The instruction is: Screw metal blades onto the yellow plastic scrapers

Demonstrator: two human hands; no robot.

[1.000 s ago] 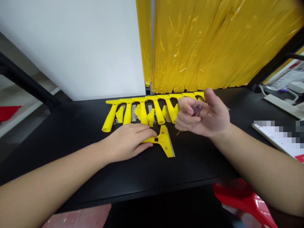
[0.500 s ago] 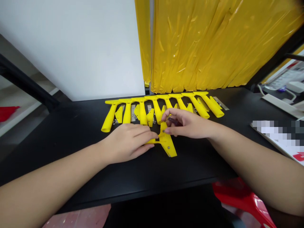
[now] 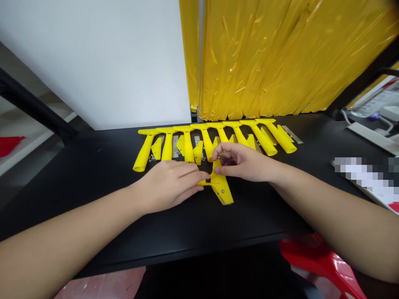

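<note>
A yellow plastic scraper (image 3: 222, 189) with a flared head lies on the black table, its head toward the right. My left hand (image 3: 171, 185) is closed around its handle, hiding most of it. One round screw shows on the near half of the head. My right hand (image 3: 238, 162) hovers at the head's far half, thumb touching or almost touching it. Its fingers are curled, with a small dark or metallic item partly visible by the index finger; its kind is unclear. Behind both hands stretches a row of yellow scraper handles (image 3: 143, 151), with loose yellow cover plates (image 3: 198, 153) between them.
Thin metal blades (image 3: 292, 135) and small screws and nuts lie among the row of handles. A white panel (image 3: 124, 62) and yellow plastic sheeting (image 3: 280, 58) stand behind the black table (image 3: 102, 178). A red stool (image 3: 330, 261) is below the front edge at right.
The right fingers have turned slightly, and the dark tool seen in them before is now mostly hidden. The left hand keeps its hold on the scraper. The view has shifted slightly.
</note>
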